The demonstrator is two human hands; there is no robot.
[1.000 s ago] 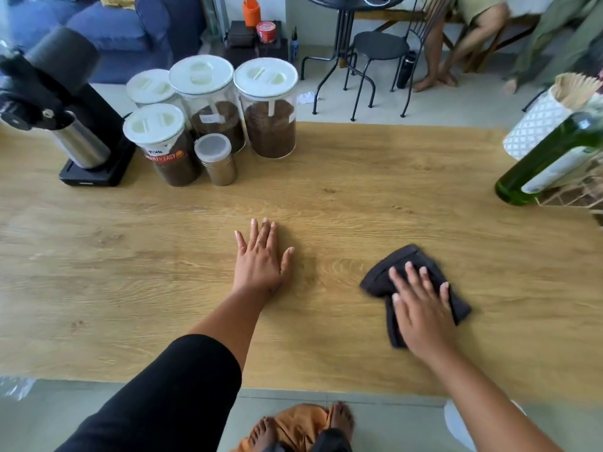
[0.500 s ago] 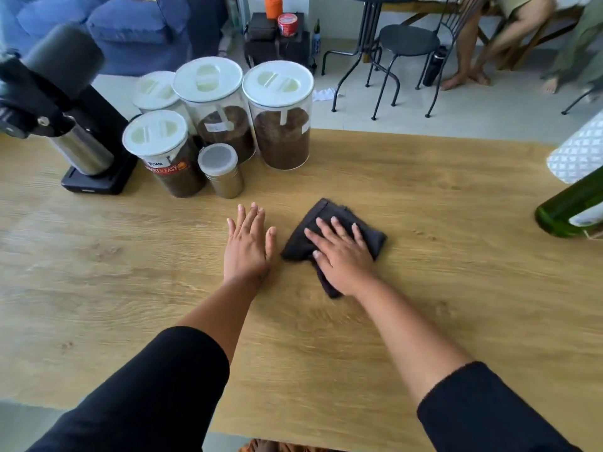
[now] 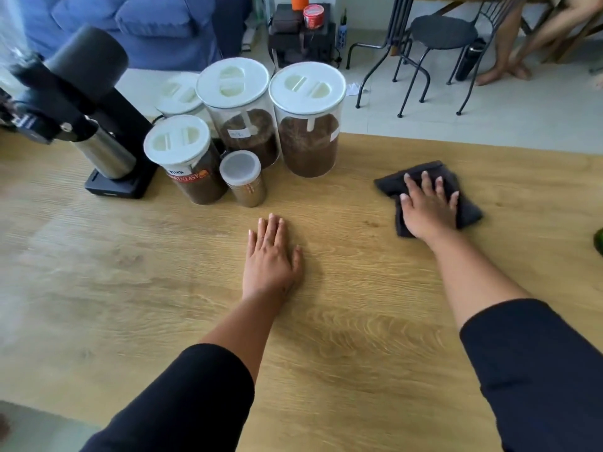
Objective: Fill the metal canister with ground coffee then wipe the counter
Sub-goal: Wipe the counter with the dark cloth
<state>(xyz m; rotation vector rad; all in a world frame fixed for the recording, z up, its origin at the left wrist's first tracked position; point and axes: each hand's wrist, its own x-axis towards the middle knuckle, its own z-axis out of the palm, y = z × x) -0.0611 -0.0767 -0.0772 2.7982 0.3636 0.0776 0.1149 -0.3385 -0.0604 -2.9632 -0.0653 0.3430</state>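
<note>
A dark folded cloth (image 3: 390,185) lies on the wooden counter (image 3: 359,327) at the right, and my right hand (image 3: 427,212) presses flat on top of it. My left hand (image 3: 270,259) rests palm down on the bare wood in the middle, fingers together, holding nothing. A small metal canister (image 3: 243,185) with a clear lid stands just beyond my left hand, in front of the jars. A steel cup (image 3: 106,153) sits under the black grinder (image 3: 75,99) at the far left.
Several white-lidded clear jars of ground coffee cluster behind the canister, the nearest two being a labelled jar (image 3: 187,164) and a tall jar (image 3: 308,138). A green bottle (image 3: 599,243) pokes in at the right edge. A black chair (image 3: 440,37) stands beyond the counter.
My right hand has slid the cloth from beside my left hand out to the right and slightly farther away. My left hand stays flat in place.
</note>
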